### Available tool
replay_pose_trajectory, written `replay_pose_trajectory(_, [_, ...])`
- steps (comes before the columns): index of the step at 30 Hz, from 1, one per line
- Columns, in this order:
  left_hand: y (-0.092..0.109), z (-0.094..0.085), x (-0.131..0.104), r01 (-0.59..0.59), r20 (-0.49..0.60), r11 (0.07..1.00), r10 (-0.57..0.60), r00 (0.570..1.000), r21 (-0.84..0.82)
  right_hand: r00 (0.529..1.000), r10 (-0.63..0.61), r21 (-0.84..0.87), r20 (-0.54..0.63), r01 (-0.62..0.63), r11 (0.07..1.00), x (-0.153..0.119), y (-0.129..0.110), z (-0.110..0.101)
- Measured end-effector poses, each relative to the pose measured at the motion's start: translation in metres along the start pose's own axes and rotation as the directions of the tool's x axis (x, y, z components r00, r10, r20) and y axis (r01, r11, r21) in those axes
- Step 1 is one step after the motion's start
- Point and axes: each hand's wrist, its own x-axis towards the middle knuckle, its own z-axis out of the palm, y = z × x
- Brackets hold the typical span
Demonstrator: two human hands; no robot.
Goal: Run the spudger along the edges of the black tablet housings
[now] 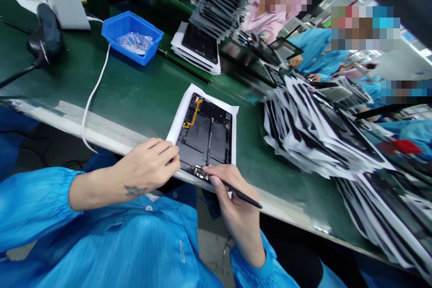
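A black tablet back housing (197,137) lies on a white sheet (177,121) at the table's front edge. Orange flex cable (195,112) runs along its upper left, and a thin dark strip goes down its middle. At the housing's near edge is a small circuit board (201,172), right at the fingertips of my right hand (238,202). That hand is closed round a slim black stick-shaped tool (245,197), whose front end is hidden. My left hand (148,164) is curled closed by the housing's lower left edge; whatever its fingers hold cannot be seen.
A blue bin (131,51) with clear plastic pieces stands back left, near a white cable (92,94) and a black handheld device (45,36). Stacked housings with white sheets (303,130) lie on the right, and another tall stack (219,4) stands behind. Co-workers sit beyond.
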Motion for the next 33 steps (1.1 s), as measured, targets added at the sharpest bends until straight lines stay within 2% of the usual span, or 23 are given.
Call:
replay_pose_trajectory(5, [0.004, 0.005, 0.009, -0.061, -0.001, 0.997, 0.061, 0.998, -0.049, 0.999, -0.051, 0.020, 0.003, 0.051, 0.999, 0.000, 0.001, 0.005])
replay_pose_trajectory(15, [0.007, 0.014, 0.014, -0.085, 0.010, 0.992, 0.087, 0.996, -0.096, 0.998, 0.061, 0.050, 0.000, -0.061, 0.997, -0.002, 0.006, 0.004])
replay_pose_trajectory(21, [0.008, 0.011, 0.015, -0.077, 0.039, 0.994, 0.080, 0.996, -0.078, 1.000, 0.003, 0.045, 0.023, -0.004, 0.999, -0.001, 0.007, 0.004])
replay_pose_trajectory(28, [0.007, 0.010, 0.015, -0.080, 0.021, 0.992, 0.083, 0.996, -0.098, 0.998, -0.039, -0.005, 0.047, 0.040, 0.999, -0.009, -0.001, 0.001])
replay_pose_trajectory(33, [0.006, 0.011, 0.014, -0.077, -0.008, 0.990, 0.077, 0.997, -0.114, 0.999, -0.033, -0.059, -0.019, 0.032, 0.998, -0.010, -0.007, 0.007])
